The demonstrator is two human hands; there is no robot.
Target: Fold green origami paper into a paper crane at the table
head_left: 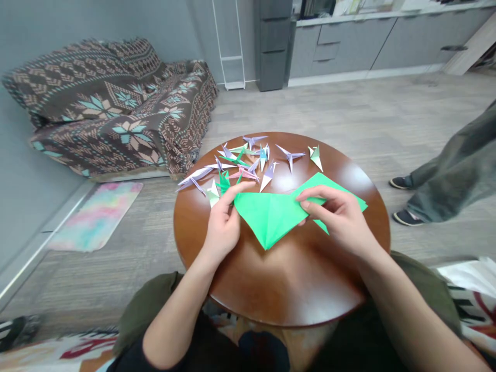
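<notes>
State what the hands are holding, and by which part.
A folded green paper: the left hand holds its upper-left corner, the right hand its right side.

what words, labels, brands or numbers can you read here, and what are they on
No readable text anywhere.
Green paper: no writing shows.
Cranes: none legible.
Cloth at lower right: dark and red marks, letters or pattern, cannot tell.
Counter items: too small and blurred.
</notes>
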